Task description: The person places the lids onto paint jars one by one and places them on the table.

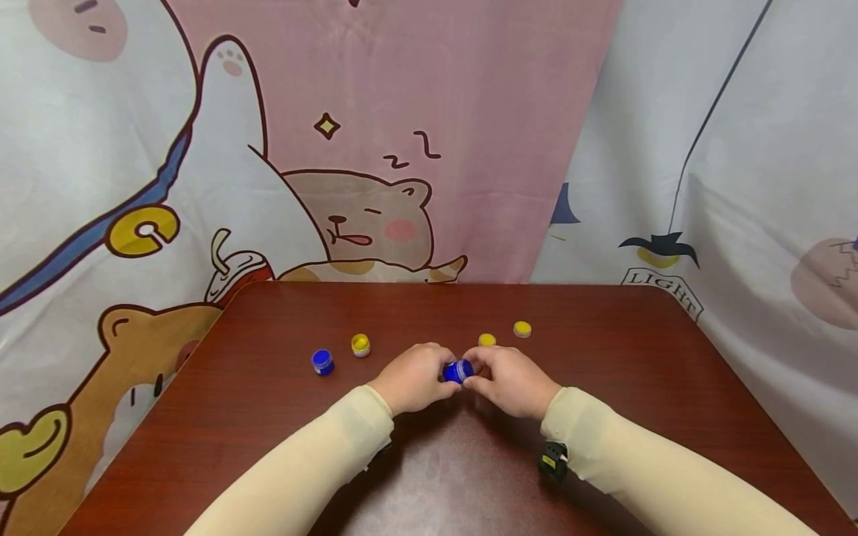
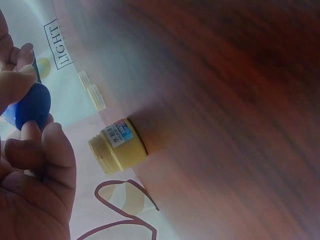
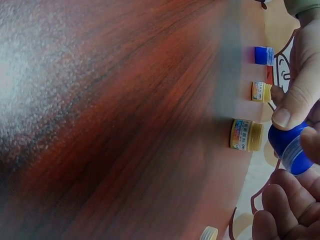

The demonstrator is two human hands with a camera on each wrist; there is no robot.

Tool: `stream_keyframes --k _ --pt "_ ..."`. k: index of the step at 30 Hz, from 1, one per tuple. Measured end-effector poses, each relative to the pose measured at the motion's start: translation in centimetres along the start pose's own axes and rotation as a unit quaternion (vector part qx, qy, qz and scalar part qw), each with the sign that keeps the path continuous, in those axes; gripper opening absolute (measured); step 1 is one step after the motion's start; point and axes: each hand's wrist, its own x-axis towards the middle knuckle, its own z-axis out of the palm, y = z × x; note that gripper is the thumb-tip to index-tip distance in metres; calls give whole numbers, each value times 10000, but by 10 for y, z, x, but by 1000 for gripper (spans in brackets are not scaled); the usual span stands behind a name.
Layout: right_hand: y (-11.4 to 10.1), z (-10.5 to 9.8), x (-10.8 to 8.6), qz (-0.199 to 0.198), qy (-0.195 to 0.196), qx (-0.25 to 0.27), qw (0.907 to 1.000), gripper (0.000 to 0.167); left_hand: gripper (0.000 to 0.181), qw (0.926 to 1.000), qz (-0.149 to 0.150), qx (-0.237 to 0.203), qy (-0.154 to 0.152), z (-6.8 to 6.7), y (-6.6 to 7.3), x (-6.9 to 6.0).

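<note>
Cartoon-printed fabric (image 1: pixel 503 112) hangs behind a reddish-brown desk (image 1: pixel 637 372) in the head view. Over the desk's middle, the left hand (image 1: pixel 417 380) grips the body of a blue jar (image 1: pixel 457 371) while the right hand (image 1: pixel 516 383) pinches its lid end. Toward the left edge stands a second blue jar (image 1: pixel 322 362), apparently capped; near it, closer to the far edge, is an uncapped yellow jar (image 1: pixel 360 345). Right of the middle, toward the far edge, lie one yellow lid (image 1: pixel 486 340) and another yellow lid (image 1: pixel 522 329).

From the left wrist, fingers curl round the held jar, and an upright yellow jar shows a bare threaded neck, both lids beyond it.

From the right wrist, the held jar tilts above the desk, its lid seemingly on. A nearer yellow jar (image 3: pixel 246 135) makes four jars altogether. Work on them looks half done: both yellow ones lidless, both blue ones apparently covered. Whether the held lid is being loosened or tightened, I cannot tell.
</note>
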Motion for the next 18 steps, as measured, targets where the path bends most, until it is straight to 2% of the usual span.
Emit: stream_keyframes --k 6,13,18 --pt "1 -1 -2 -53 -7 1 10000 24 32 10000 -6 -71 -19 1 -1 1" --pt "4 -4 -4 -213 112 -96 9997 48 33 10000 -29 -21 -31 0 -1 0" --pt "5 -4 -4 -284 157 -75 9994 31 34 10000 -3 31 -25 -1 -1 0"
